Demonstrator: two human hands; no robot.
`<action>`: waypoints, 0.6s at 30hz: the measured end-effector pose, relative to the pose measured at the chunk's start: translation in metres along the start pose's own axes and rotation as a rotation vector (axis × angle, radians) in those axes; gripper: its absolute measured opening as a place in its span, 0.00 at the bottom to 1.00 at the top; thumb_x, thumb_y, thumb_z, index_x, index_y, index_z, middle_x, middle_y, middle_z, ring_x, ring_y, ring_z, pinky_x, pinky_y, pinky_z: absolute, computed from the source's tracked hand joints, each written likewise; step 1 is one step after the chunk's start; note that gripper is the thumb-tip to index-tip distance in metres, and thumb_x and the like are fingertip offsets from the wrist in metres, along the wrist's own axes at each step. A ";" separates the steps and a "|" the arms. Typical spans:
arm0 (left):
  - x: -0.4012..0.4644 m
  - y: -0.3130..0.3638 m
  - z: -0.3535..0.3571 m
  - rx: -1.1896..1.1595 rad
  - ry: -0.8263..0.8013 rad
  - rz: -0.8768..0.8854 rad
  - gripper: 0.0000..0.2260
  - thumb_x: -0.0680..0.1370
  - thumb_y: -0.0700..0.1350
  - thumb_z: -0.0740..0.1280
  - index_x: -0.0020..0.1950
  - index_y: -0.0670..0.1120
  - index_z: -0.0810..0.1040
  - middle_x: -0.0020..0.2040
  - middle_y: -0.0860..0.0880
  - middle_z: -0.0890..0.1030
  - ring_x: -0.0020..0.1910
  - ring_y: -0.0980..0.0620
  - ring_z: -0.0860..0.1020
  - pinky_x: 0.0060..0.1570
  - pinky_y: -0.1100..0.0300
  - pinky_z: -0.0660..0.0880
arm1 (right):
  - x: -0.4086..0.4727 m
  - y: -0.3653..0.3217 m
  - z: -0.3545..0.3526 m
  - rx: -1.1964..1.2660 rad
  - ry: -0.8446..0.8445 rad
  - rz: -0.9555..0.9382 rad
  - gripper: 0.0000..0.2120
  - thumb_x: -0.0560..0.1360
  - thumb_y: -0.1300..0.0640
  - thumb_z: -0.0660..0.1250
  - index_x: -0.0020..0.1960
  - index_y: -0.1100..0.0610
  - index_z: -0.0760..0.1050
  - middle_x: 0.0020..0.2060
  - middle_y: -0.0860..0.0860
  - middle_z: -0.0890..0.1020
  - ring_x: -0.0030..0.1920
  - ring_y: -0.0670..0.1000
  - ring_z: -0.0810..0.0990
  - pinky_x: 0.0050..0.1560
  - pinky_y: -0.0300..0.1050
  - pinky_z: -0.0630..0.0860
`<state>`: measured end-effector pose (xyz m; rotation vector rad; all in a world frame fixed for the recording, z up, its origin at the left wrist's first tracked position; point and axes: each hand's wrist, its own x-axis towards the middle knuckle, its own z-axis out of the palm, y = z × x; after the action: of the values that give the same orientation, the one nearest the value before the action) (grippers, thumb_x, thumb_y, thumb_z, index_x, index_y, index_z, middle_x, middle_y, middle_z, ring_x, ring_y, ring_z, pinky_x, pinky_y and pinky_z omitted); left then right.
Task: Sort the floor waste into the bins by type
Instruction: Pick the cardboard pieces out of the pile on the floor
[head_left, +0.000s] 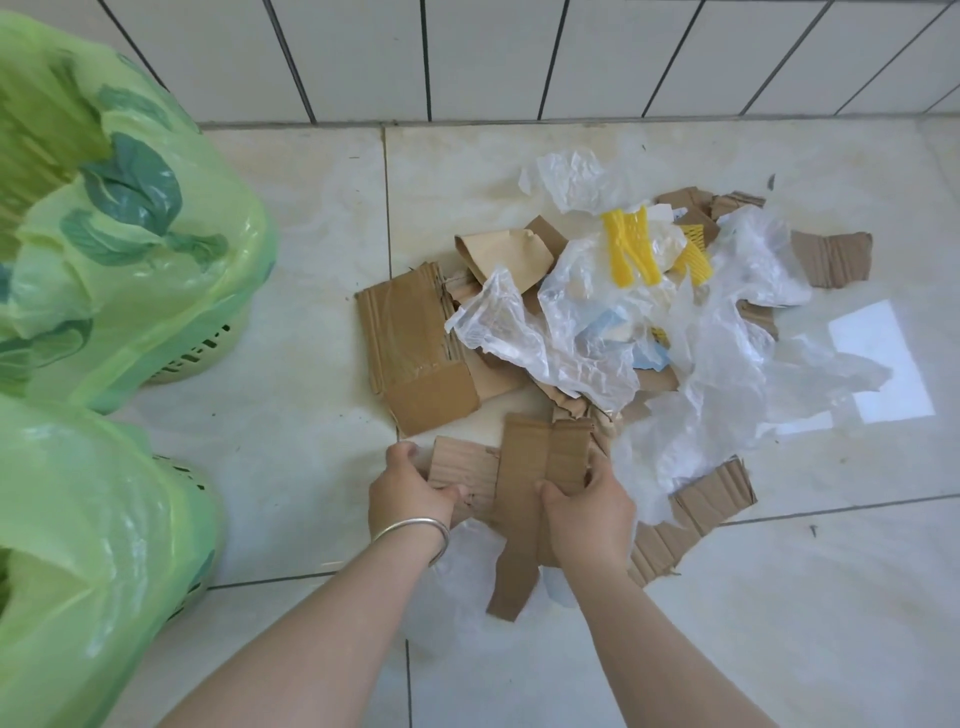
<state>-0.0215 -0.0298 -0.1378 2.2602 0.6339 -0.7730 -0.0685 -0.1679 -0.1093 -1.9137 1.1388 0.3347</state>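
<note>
Nearest the camera, the left hand (410, 493), a thin silver bangle (421, 530) on its wrist, has its fingers curled onto a pale, flat scrap of corrugated cardboard (462, 475). The right hand (587, 504) is clamped on a long brown strip of folded corrugated cardboard (535, 483) that overlaps the scrap, thumb on top and fingers wrapped round its right edge. Both pieces lie at the near edge of the waste heap, low over the cream tiled floor (291, 415).

I judge the cardboard light and stiff, so pinching its edges suits it; the strip's dangling tail may flop. Beyond the hands, crumpled clear plastic film (727, 374) looks soft, slippery and clingy, best gathered in a fistful. Further back sits yellow foam netting (631, 252), springy and light.

At left, 2 green mesh baskets lined with thin green plastic bags (119, 291) are cut off by the frame, so their contents are unclear. How much lies beneath the film is hidden.
</note>
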 end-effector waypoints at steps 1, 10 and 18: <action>0.000 0.000 -0.004 -0.027 -0.055 0.012 0.19 0.69 0.45 0.75 0.58 0.46 0.77 0.52 0.45 0.83 0.52 0.45 0.80 0.54 0.56 0.75 | 0.000 -0.001 -0.002 -0.012 -0.033 0.022 0.11 0.73 0.58 0.69 0.55 0.56 0.75 0.35 0.48 0.76 0.39 0.50 0.76 0.30 0.31 0.64; 0.020 -0.009 -0.067 -0.475 -0.087 0.135 0.02 0.75 0.41 0.68 0.46 0.44 0.80 0.49 0.44 0.82 0.49 0.46 0.80 0.45 0.66 0.74 | -0.003 -0.043 0.003 0.200 -0.353 -0.001 0.06 0.74 0.58 0.69 0.51 0.54 0.77 0.44 0.48 0.83 0.43 0.47 0.80 0.44 0.41 0.76; 0.064 0.027 -0.069 -0.788 0.068 -0.064 0.09 0.75 0.40 0.67 0.35 0.46 0.76 0.44 0.42 0.80 0.46 0.45 0.80 0.48 0.55 0.75 | 0.015 -0.103 0.021 0.065 -0.488 -0.147 0.04 0.76 0.56 0.66 0.50 0.49 0.74 0.43 0.44 0.80 0.50 0.49 0.80 0.54 0.44 0.76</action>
<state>0.0647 0.0159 -0.1270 1.5476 0.8625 -0.3712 0.0274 -0.1379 -0.0754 -1.7173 0.6747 0.6336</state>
